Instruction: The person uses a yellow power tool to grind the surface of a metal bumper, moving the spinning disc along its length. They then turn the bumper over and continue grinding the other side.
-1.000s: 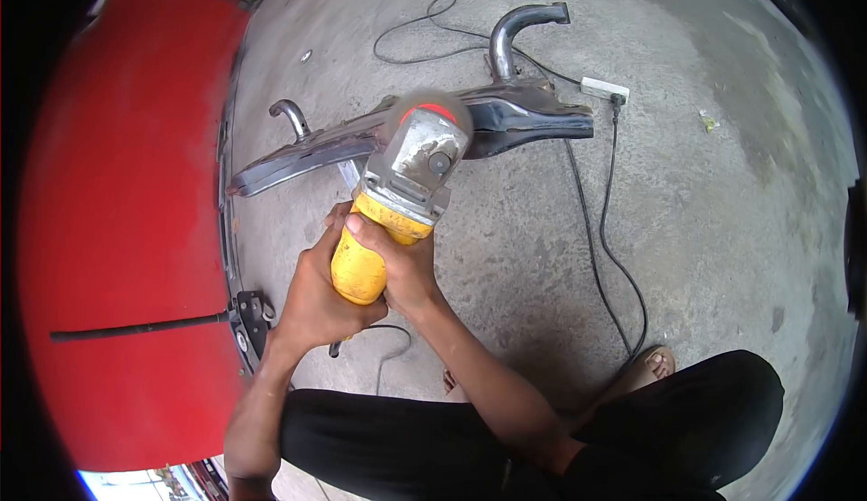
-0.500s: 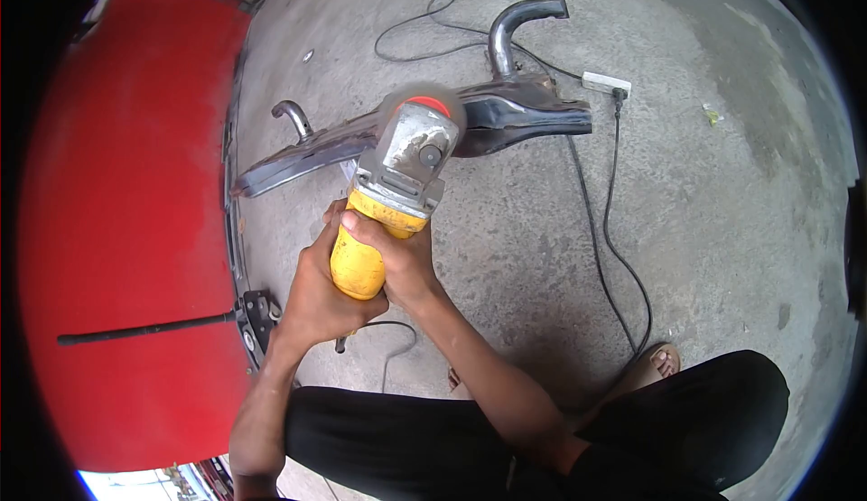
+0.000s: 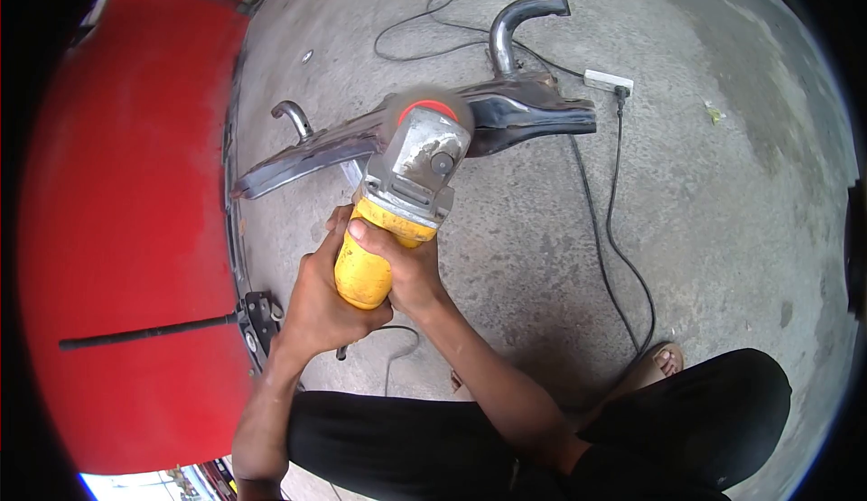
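A yellow angle grinder with a worn metal head is held in both hands. My left hand is wrapped round its body from the left and below. Closed on the right side is my right hand, its thumb lying over the yellow housing. The disc is blurred, with a red centre, and overlaps the middle of a dark metal beam on the floor. Whether disc and metal touch, I cannot tell. Two curved pipes rise from the beam's far side.
A red panel fills the left side, with a black bar and bracket at its edge. A white power strip with black cables lies on the concrete at right. My knees and a sandalled foot are near.
The grinder and both my hands have shifted slightly right and down in the view. The beam looks nearly unmoved.
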Tool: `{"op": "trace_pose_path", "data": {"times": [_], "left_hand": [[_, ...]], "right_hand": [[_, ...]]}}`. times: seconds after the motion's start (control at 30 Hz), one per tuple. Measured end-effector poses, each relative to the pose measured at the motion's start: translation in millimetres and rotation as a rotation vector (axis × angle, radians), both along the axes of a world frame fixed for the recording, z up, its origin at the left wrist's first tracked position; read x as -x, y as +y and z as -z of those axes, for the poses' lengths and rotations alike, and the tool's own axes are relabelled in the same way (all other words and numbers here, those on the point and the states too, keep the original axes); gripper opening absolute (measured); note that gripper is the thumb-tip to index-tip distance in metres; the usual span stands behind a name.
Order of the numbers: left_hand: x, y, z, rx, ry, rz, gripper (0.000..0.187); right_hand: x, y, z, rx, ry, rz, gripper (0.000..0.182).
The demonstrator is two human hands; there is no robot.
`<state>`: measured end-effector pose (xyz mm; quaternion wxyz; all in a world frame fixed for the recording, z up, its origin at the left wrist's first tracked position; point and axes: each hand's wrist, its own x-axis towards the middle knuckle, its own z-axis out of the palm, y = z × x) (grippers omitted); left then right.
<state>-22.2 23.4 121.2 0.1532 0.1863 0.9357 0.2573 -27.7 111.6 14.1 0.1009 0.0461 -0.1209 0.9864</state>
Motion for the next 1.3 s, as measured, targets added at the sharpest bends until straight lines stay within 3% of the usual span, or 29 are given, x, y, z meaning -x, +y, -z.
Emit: {"op": "trace_pose_path", "data": {"times": [0.7,0.87,1.3], "left_hand": [[3,-12,4,-0.040,0.023,0.042,0.072],[-2,0,-8,0.031,-0.101,-0.048,0.073],[1,-2,-1,-0.005,-0.001,0.036,0.073]], "right_hand": [[3,-7,-2,-0.006,-0.053,-0.025,0.031],[-3,-5,-2,-0.019,-0.056,-0.018,0.031],[0,-3,-1,-0.024,-0.052,0.021,0.030]]}}
